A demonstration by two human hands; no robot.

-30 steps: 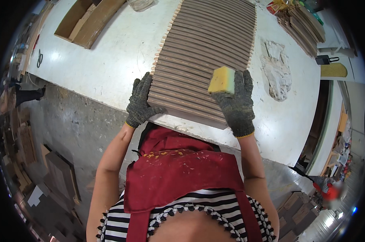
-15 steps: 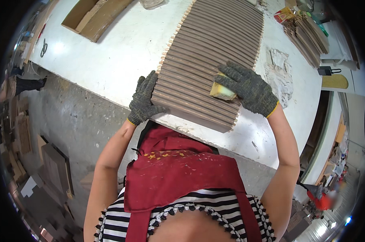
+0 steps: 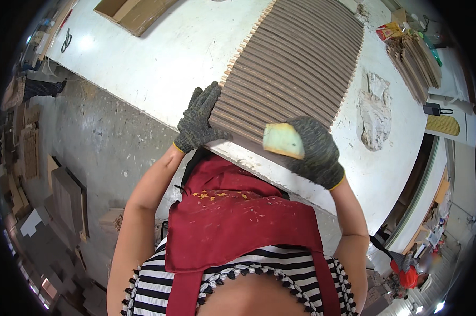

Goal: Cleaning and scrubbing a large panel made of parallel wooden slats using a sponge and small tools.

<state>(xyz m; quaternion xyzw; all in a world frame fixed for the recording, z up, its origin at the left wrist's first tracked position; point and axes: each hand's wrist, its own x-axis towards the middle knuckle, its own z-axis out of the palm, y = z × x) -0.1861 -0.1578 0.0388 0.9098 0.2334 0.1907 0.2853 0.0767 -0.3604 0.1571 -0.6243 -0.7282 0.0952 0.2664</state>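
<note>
A long row of narrow brown wooden strips [image 3: 296,63] with pale ends lies packed side by side on the white tabletop. At the near left corner of the row, my left hand [image 3: 200,120], in a dark grey knit glove, rests with its fingers stretched along the strip ends and its thumb apart across the near side. My right hand [image 3: 318,152], gloved the same way, grips a sponge [image 3: 283,140] over the near right end of the row. The sponge's pale greenish face with yellow edges is turned up; most of my right fingers are hidden or blurred.
A crumpled whitish cloth [image 3: 375,113] lies right of the strips. Farther right is a pile of loose brown boards [image 3: 414,66]. An open cardboard box [image 3: 135,16] sits at the far left, with scissors [image 3: 66,41] near the table's left edge. More boards [image 3: 69,203] stand on the floor.
My right hand has come nearer to me with the sponge, whose pale face now turns up. My left hand keeps its place at the corner. The whole view has shifted slightly.
</note>
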